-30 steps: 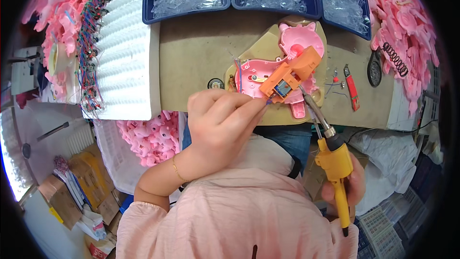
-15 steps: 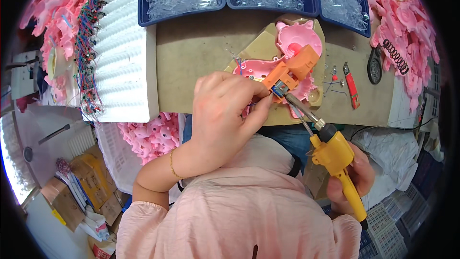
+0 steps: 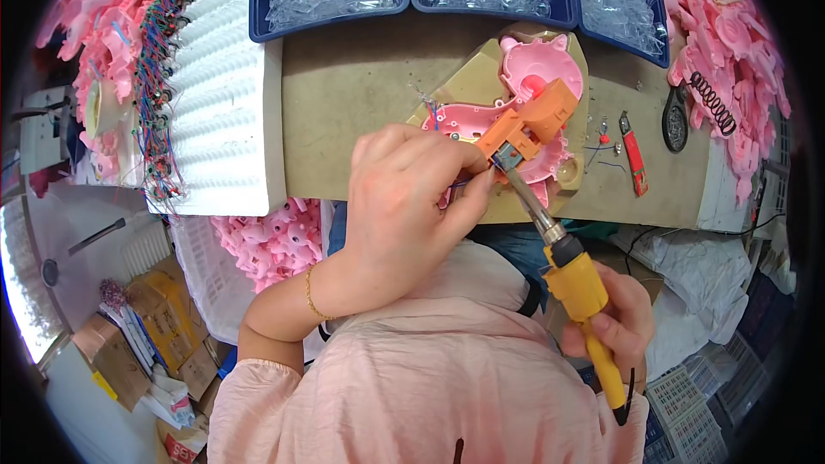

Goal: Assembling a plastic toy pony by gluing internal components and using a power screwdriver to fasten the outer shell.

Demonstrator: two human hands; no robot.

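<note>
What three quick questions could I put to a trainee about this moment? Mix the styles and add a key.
1. Which hand grips the yellow soldering tool, and toward which part does its metal tip point?
2. True or false: the blue trays at the far side of the table are filled with pink pieces.
3. Which of these lies on the table to the right of the pink shell?
A) a green bottle
B) a red knife
C) a white cup

Key:
1. The right hand; the tip points toward the orange part.
2. False; the pieces in them are clear.
3. B.
</note>
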